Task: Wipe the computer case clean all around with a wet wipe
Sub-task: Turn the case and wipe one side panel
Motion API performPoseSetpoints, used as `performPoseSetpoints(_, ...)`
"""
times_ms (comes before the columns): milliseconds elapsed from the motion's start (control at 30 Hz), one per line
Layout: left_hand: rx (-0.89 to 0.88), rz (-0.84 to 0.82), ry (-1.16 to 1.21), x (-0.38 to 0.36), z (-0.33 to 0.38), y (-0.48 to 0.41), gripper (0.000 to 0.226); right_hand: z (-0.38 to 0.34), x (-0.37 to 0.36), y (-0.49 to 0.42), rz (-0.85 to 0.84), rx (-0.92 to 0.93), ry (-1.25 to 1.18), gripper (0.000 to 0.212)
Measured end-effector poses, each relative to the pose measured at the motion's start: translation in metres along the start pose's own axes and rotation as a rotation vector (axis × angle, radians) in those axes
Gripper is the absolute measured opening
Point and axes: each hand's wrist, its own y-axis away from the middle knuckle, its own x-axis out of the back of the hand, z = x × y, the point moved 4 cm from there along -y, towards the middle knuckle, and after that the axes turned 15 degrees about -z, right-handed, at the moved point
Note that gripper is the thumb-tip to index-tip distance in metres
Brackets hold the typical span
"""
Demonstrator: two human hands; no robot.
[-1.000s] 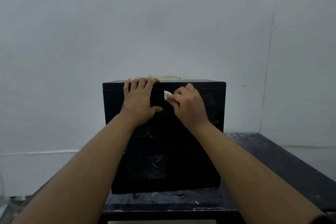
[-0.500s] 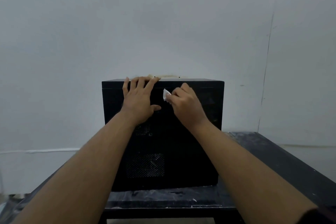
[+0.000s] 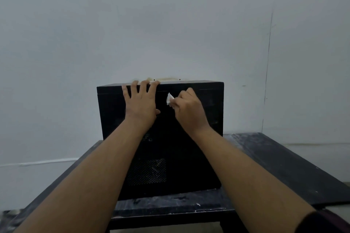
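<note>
A black computer case [image 3: 212,157] stands on a dark table [image 3: 284,166], its mesh side panel facing me. My left hand [image 3: 140,104] lies flat on the upper part of that panel, fingers spread and fingertips reaching over the top edge. My right hand [image 3: 189,111] is curled and pinches a small crumpled white wet wipe [image 3: 169,98], held against the panel just right of my left hand, near the top.
The table carries white smears and scratches along its front edge [image 3: 170,212] and extends to the right. A plain white wall [image 3: 170,24] rises right behind the case. A pale strip [image 3: 166,79] shows just above the case's top edge.
My right hand with the wipe has shifted slightly along the upper panel. My left hand stays in place on the case. The view has tilted a little.
</note>
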Motion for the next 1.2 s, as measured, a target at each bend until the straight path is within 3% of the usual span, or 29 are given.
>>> performPoseSetpoints(167,-0.035,-0.001,-0.157,0.0,0.014,0.0,0.11,0.029,0.002,0.018,0.019,-0.122,0.066,0.013)
performPoseSetpoints(333,-0.033,-0.03,-0.212,0.004,0.02,-0.004,0.109,0.057,0.031,-0.007,0.178,-0.322,-0.042,0.011)
performPoseSetpoints(467,-0.024,-0.051,-0.231,0.005,0.021,-0.004,0.107,0.03,0.022,-0.027,0.106,-0.265,-0.072,0.006)
performPoseSetpoints(700,-0.035,-0.041,-0.196,0.005,0.022,-0.002,0.108,0.024,-0.01,0.032,-0.019,-0.236,0.026,0.013)
performPoseSetpoints(800,-0.027,-0.05,-0.202,0.004,0.022,-0.002,0.109,0.037,0.002,0.026,0.018,-0.281,0.106,0.014)
performPoseSetpoints(967,-0.02,-0.046,-0.212,0.004,0.023,-0.004,0.108,0.053,0.026,-0.013,0.176,-0.444,-0.008,0.012)
performPoseSetpoints(1200,-0.027,-0.056,-0.215,0.003,0.02,-0.003,0.109,0.05,0.003,0.028,0.123,-0.316,0.107,0.019)
